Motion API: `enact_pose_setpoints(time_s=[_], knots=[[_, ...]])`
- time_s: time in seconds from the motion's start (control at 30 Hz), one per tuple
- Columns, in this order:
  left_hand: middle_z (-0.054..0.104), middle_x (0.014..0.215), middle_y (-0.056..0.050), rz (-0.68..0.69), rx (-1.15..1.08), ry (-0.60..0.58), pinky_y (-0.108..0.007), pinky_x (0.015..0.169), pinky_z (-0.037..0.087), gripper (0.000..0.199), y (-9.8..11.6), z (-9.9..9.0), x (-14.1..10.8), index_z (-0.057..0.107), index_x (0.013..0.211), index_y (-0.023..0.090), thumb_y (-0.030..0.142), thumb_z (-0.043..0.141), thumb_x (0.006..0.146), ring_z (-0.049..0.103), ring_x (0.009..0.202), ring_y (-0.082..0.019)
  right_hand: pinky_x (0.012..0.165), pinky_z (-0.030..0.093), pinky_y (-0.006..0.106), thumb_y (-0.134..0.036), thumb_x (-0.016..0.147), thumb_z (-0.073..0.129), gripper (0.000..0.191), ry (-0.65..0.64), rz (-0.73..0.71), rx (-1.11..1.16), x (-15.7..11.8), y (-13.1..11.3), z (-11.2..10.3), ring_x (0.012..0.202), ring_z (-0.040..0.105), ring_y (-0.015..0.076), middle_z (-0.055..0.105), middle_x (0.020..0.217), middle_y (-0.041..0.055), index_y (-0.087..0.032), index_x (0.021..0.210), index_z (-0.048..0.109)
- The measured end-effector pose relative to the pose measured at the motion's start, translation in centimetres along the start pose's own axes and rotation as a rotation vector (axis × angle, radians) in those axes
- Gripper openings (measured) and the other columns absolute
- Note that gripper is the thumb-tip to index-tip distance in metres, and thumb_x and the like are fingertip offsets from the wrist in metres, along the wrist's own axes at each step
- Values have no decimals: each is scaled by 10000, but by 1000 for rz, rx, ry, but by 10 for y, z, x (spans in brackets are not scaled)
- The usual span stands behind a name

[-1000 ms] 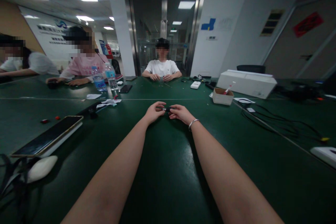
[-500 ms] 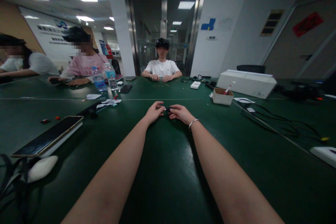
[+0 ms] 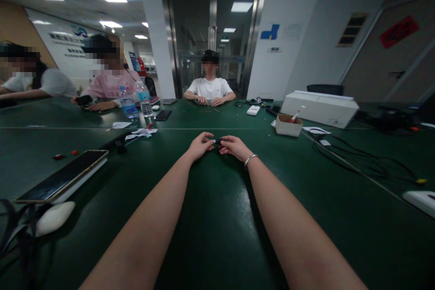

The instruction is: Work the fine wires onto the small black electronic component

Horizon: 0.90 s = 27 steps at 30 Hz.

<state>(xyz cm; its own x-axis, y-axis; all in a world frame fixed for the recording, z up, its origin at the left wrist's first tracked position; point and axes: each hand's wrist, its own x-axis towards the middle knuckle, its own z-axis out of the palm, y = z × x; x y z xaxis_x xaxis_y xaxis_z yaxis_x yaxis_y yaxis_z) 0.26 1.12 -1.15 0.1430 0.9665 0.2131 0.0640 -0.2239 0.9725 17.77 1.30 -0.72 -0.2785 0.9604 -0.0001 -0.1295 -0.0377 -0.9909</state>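
Note:
Between my two hands is a small black object with a silvery end [image 3: 218, 142], too small to name for certain. My left hand [image 3: 201, 146] pinches its silvery left end between thumb and fingers. On the black right end, the thumb and fingers of my right hand [image 3: 234, 147] are closed. A silver bangle [image 3: 250, 161] circles my right wrist. Both hands are close together just above or on the green table [image 3: 217, 217]; contact with the top cannot be made out.
On the left lie a phone [image 3: 64, 176] on a white box, a white mouse-like object [image 3: 55, 218] and crumpled paper [image 3: 141, 133]. Water bottles [image 3: 128, 103] stand farther back. To the right are a small open box [image 3: 288, 126], a long white box [image 3: 319, 108] and black cables [image 3: 360, 156]. Several people sit around.
My hands keep almost the same pose around the small black object. At the left, the person in pink has raised a dark item slightly.

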Motion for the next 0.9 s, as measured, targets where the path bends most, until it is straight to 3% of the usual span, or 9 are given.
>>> enact_pose_setpoints(time_s=[0.17,0.27,0.4,0.5,0.77,0.9], knots=[[608,674,-28,-92,-8,14,-233,596,501,181,1,2,2,585,814,121,285,654,785,606,588,-100,506,572,209,-49,860,583,130,-1,1,-2,0,0,0,495,653,118,653,630,45,-94,974,543],[623,789,-52,-57,23,41,-253,611,515,186,1,1,2,602,864,125,264,672,763,611,637,-110,503,571,210,-44,863,574,142,0,-2,-5,0,0,0,489,650,117,649,620,37,-96,990,534],[587,960,-48,60,49,1,-260,633,526,383,-1,-2,0,588,1009,159,113,729,656,602,684,-95,509,568,200,-34,870,561,150,-6,-1,1,0,0,0,488,648,112,650,616,40,-91,1002,519],[572,908,-25,85,61,-52,-247,637,520,340,-1,-4,-1,597,984,159,97,709,669,591,658,-77,508,564,194,-31,874,554,142,-11,-1,1,0,0,0,488,647,110,649,617,46,-87,999,518],[592,690,-1,-20,-4,-4,-238,599,512,189,-3,0,2,542,913,142,254,640,797,622,594,-99,509,568,198,-28,886,525,130,5,9,-9,-1,-1,1,490,645,109,643,608,36,-91,1000,521],[587,643,15,-31,-2,-1,-229,581,503,219,-3,1,2,524,908,145,220,675,768,625,576,-104,508,565,197,-19,885,521,133,10,14,1,-2,-2,2,481,643,109,639,602,34,-91,996,516]])
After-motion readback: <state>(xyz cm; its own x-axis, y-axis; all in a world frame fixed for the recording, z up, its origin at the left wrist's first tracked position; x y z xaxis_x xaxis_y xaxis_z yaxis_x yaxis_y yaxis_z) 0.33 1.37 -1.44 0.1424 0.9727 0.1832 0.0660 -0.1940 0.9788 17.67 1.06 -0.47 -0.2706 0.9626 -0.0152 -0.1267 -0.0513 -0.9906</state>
